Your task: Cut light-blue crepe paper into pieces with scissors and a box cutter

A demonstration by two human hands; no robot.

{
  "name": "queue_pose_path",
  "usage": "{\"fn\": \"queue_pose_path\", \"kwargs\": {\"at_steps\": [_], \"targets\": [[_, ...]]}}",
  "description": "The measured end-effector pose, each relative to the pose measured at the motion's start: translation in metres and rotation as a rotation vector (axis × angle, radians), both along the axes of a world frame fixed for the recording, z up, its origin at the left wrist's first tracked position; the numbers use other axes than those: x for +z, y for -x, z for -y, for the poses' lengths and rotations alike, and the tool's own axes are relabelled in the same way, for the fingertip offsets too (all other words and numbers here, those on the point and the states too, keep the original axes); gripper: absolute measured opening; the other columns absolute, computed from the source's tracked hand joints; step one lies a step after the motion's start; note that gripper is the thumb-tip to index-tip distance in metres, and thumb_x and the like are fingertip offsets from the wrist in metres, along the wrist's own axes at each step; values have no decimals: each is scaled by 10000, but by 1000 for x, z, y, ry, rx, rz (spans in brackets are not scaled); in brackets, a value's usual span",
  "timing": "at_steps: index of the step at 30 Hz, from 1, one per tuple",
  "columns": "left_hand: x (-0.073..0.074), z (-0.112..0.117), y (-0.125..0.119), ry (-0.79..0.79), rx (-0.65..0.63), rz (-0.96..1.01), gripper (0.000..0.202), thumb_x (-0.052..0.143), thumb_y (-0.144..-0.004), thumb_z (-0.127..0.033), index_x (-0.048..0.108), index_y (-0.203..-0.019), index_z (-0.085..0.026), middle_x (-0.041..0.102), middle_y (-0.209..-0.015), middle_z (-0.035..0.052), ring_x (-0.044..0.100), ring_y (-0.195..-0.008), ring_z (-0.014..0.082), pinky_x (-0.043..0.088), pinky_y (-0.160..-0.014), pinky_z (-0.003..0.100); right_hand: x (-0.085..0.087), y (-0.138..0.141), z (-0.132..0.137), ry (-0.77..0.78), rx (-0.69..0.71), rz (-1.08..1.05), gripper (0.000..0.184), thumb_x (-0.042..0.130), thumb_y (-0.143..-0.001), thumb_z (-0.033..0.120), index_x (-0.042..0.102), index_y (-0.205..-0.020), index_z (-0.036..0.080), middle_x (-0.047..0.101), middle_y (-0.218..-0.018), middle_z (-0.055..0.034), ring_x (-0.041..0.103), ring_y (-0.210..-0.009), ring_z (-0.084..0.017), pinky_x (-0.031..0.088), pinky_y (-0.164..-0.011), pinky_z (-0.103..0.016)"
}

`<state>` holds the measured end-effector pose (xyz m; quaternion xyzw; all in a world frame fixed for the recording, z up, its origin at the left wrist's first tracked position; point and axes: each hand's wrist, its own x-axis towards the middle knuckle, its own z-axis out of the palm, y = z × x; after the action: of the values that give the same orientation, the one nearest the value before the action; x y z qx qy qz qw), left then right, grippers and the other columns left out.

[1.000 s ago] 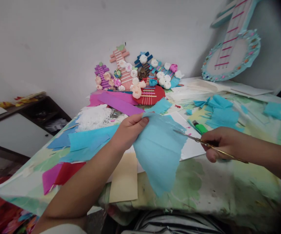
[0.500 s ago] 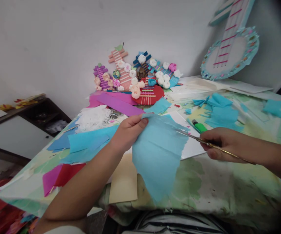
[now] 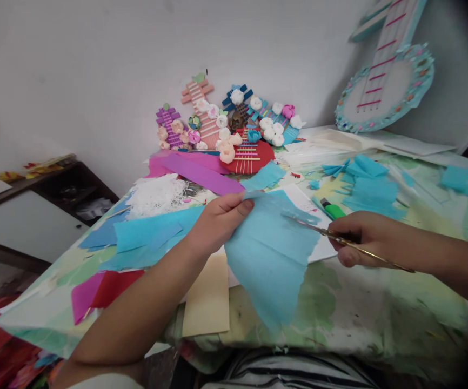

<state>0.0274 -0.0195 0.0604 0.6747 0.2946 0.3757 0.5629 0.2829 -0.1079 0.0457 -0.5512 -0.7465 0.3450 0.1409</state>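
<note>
A sheet of light blue crepe paper (image 3: 270, 254) hangs over the front of the table, its upper left corner pinched by my left hand (image 3: 221, 219). My right hand (image 3: 363, 237) is closed around scissors (image 3: 341, 239), whose blades reach leftward into the sheet near its top edge. A narrow strip along that edge stands partly apart from the rest, above the blades. Under the sheet lies white paper (image 3: 323, 248). Just behind my right hand is a green-handled cutter (image 3: 333, 209). The finger loops of the scissors are partly hidden by my fingers.
Small decorated guitar shapes (image 3: 246, 156) lean against the wall at the back. To the right stands a larger light blue instrument (image 3: 383, 92). Blue paper pieces (image 3: 372, 186), white shreds (image 3: 156, 197), purple paper (image 3: 201, 173) and a beige card (image 3: 206, 297) lie on the tablecloth (image 3: 359, 313).
The scissor blades have moved left, further into the crepe paper, and the strip at its top edge is more separated. My left hand has shifted slightly right with the sheet.
</note>
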Motion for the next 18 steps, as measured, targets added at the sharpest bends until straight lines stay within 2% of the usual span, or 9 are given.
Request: {"fn": "queue_pose_path", "kwargs": {"at_steps": [4,11,18], "targets": [[-1,0,1,11,-18,7,286,625,-691,-449,676,-796,-188,619,-650,-20,537,-568,103,428,-527,203,-3,-1,0,-32,-7,25,437,495,-661,587,388,-574,173,298,-532,49,262,-499,-80,201,-435,-219],[-1,1,-1,8,-29,14,295,619,-701,-444,679,-869,-209,652,-731,-6,561,-593,113,442,-543,211,0,2,2,-10,4,4,439,496,-676,584,381,-587,170,282,-540,49,250,-505,-75,197,-437,-216],[0,2,-1,7,-32,8,351,624,-691,-466,675,-919,-205,671,-815,19,600,-671,150,459,-566,226,-2,3,0,43,-54,-6,441,537,-649,580,399,-574,168,310,-519,44,271,-487,-72,196,-423,-208]]}}
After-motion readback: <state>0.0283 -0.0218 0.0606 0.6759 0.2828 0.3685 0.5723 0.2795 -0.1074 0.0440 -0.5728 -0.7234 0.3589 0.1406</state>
